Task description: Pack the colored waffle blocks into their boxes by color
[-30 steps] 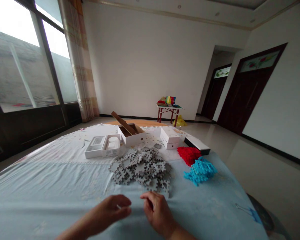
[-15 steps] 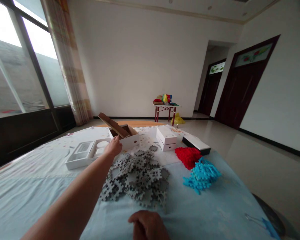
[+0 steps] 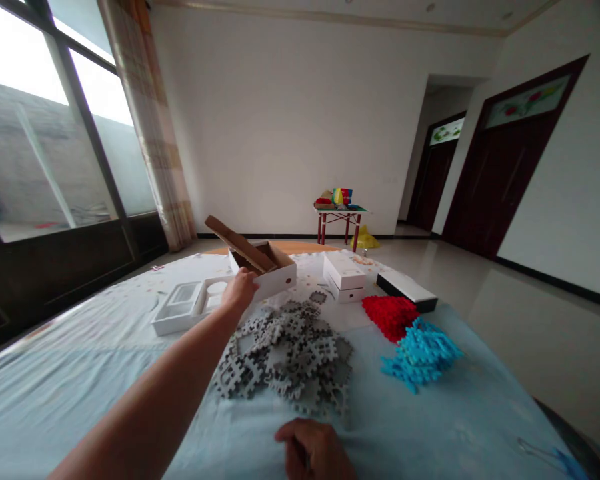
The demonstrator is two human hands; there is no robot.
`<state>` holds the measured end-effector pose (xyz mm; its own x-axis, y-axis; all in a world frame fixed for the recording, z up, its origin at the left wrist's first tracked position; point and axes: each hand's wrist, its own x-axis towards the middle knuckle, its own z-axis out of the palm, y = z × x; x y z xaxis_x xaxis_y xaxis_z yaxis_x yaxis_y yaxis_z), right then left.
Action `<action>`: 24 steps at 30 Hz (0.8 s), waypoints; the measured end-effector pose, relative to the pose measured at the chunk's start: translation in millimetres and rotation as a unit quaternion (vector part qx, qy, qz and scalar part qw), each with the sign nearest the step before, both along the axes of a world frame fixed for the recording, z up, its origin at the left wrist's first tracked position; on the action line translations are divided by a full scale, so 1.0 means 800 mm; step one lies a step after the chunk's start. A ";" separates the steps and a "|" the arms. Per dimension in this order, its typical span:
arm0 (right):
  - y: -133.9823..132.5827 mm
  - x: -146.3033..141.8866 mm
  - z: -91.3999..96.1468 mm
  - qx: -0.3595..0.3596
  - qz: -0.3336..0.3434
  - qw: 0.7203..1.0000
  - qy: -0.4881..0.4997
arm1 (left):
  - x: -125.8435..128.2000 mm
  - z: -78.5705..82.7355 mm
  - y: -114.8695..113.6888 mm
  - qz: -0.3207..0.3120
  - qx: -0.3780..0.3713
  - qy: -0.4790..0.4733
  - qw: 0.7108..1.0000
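Note:
My left hand [image 3: 242, 288] reaches forward and grips the near left edge of an open white cardboard box [image 3: 275, 283], fingers closed on its wall. The box's brown lid flap [image 3: 240, 245] stands tilted up. Below the box lies a heap of grey interlocking toy pieces [image 3: 290, 357], with one loose grey piece [image 3: 318, 297] behind it. At the near side of the heap, my right hand [image 3: 317, 450] rests low over the cloth, its fingers curled in; nothing shows in it. A white compartment tray [image 3: 177, 323] sits left of my left hand.
A white box [image 3: 344, 277] and a black-and-white box [image 3: 407, 288] stand at the right back. Nearer are piles of red pieces [image 3: 390, 317] and blue pieces [image 3: 423, 353]. A blue tablecloth [image 3: 130, 393] covers the round table. Beyond is a small table [image 3: 340, 212].
The view has swung slightly left, so everything sits further right. Held by my left hand, the open box has shifted a little to the right. My right hand stays curled near the heap.

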<state>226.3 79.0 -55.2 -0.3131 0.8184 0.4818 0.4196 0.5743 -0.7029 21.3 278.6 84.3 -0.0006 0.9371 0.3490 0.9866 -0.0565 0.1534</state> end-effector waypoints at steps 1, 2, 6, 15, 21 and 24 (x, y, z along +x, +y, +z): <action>-0.001 0.000 0.001 0.001 -0.005 1.000 -0.003 | 0.001 0.012 -0.010 -0.005 0.012 0.004 1.000; -0.002 0.000 0.001 0.007 -0.014 1.000 -0.007 | 0.002 0.025 -0.021 -0.010 0.024 0.008 1.000; -0.007 0.002 0.006 0.036 -0.028 0.999 -0.015 | -0.003 0.071 -0.094 -0.022 0.053 0.029 0.998; -0.014 0.007 0.029 0.037 -0.010 0.999 0.000 | -0.032 0.050 -0.320 -0.027 0.068 0.066 0.995; -0.016 0.010 0.042 -0.014 0.030 0.999 -0.006 | -0.023 0.011 -0.406 0.018 -0.022 0.046 0.999; -0.016 0.011 0.044 -0.020 0.035 0.999 -0.011 | 0.003 0.002 -0.425 0.028 -0.048 0.033 0.998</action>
